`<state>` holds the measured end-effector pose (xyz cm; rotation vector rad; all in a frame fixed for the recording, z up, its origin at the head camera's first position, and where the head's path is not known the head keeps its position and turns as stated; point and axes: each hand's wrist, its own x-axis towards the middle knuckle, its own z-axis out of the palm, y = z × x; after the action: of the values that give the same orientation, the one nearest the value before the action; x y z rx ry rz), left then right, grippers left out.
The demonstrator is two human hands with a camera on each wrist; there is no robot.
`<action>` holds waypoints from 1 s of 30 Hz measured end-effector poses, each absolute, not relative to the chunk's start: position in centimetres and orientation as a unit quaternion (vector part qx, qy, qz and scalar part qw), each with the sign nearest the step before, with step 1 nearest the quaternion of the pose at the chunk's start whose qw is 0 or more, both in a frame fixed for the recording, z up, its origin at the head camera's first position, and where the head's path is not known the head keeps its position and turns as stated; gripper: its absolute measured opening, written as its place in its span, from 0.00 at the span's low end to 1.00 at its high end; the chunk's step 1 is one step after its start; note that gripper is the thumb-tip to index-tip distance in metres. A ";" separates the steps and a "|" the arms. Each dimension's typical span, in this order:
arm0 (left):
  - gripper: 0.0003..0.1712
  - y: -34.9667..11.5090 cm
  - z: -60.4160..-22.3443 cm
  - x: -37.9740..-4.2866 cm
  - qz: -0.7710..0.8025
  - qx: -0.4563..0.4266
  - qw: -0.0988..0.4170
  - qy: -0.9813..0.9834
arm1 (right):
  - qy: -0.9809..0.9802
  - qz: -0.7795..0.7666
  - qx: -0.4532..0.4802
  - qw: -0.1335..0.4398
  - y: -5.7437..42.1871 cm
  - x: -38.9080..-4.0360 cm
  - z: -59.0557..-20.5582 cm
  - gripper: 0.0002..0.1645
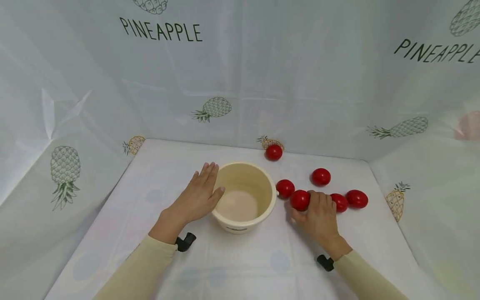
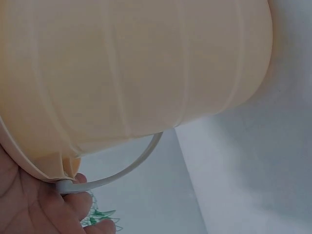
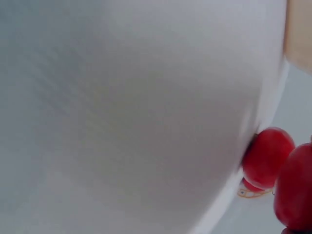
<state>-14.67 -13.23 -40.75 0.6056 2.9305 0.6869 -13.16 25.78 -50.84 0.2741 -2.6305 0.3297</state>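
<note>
Pinching glossy red tomato-like ball (image 1: 299, 200): right hand (image 1: 319, 216), near round cream plastic pail (image 1: 240, 203). Left hand (image 1: 198, 196), fingers straight, rests against pail's left rim. Step looks like grasping; next move probably calls for lifting clear of neighbouring red ball (image 1: 285, 188).

Backdrop sheet (image 1: 300, 83), one: pale grey, glossy, creased; stands behind the bench (image 1: 258, 258) and along both sides. Dark lettering (image 1: 161, 30), "PINEAPPLE", upper left; matching inscription (image 1: 436, 51), upper right, cut by the frame edge. Green-outlined pineapple prints (image 1: 216, 107), several, variously tilted. Yellow-bodied pineapple prints (image 1: 395, 204), three, low, beside the bench edges. Bench surface: white, with pale blue spots (image 1: 86, 266). Reddish patch (image 1: 468, 126), far right, blurred; nature unclear.
</note>
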 end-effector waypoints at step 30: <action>0.42 -12.0 -39.5 -13.7 0.113 0.179 0.001 0.977 | -0.926 0.047 0.309 0.214 14.1 -16.2 -37.2 0.34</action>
<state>-13.72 -11.97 -39.52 0.5626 3.0688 0.3551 -16.19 14.11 -37.17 0.8573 -2.5683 0.1302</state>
